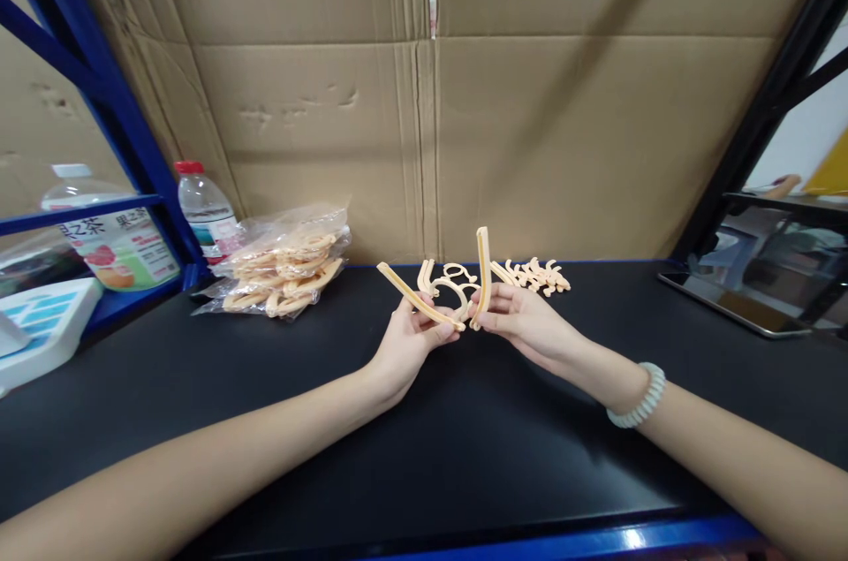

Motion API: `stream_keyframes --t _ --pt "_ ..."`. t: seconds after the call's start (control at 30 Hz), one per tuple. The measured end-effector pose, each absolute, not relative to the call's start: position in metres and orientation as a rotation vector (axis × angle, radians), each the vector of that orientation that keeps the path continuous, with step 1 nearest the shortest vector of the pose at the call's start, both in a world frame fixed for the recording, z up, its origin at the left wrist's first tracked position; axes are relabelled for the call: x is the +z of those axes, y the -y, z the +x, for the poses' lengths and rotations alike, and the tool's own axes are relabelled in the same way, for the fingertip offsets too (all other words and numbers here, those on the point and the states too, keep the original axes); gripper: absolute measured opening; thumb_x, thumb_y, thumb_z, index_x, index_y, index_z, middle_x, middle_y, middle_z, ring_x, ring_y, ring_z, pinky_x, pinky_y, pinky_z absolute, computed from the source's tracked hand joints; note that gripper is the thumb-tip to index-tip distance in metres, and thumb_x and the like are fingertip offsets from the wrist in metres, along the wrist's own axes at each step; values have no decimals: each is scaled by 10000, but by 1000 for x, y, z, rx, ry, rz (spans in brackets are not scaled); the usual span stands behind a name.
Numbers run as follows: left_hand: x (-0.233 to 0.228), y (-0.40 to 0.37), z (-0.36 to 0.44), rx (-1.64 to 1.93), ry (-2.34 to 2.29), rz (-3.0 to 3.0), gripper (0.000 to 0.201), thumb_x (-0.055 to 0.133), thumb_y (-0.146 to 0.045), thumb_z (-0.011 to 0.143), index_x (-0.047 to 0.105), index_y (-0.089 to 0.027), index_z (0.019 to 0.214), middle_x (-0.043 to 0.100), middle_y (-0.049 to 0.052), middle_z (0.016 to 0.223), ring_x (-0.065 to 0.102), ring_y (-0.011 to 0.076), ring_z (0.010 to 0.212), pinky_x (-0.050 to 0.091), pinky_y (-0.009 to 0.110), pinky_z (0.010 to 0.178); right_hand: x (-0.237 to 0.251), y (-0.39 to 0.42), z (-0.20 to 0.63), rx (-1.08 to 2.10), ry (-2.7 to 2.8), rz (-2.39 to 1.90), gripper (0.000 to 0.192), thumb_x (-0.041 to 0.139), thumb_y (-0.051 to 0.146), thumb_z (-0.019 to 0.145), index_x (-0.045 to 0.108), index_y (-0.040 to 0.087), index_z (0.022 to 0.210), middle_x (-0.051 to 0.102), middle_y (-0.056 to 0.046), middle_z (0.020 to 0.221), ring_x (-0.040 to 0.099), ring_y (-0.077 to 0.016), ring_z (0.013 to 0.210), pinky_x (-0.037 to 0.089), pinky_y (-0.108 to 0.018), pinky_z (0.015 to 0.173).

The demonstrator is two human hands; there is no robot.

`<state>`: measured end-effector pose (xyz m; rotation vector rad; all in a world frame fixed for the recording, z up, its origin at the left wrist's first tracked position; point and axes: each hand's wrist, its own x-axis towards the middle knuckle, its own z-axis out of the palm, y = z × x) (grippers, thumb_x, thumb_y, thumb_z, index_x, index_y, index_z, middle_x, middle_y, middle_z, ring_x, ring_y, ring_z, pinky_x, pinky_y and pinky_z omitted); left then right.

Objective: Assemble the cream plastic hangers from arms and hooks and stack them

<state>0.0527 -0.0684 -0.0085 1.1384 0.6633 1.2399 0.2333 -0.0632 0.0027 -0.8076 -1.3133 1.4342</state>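
Two cream plastic strips meet low in a V above the black tabletop [464,455]: the left strip [419,297] runs its long axis toward 10 o'clock, the right strip [482,276] stands near 12. The left hand [405,347] pinches its strip between thumb and fingers; the right hand [523,318] pinches the other. Loose looped pieces [457,283] lie just behind (a bagged batch [284,274] sits at 9 o'clock).

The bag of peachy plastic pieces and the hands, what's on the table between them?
Nothing: in the head view, only bare black table lies between the bag and the left hand.
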Motion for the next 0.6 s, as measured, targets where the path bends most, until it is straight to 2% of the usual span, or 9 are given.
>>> stream_keyframes --t 0.27,0.6 --pt "-6 69 53 1216 -634 1182 435 714 -49 623 410 -195 897 641 -31 745 618 113 702 493 257 683 6 66 227 1239 1503 -834 275 807 282 630 652 178 832 715 -36 842 666 -176 800 528 -359 806" --pt "-8 70 54 1234 -647 1202 395 706 -42 615 426 -193 849 635 -37 721 615 116 685 494 254 675 9 70 227 1212 1547 -824 209 780 254 643 650 198 797 712 -12 795 679 -181 771 561 -358 763"
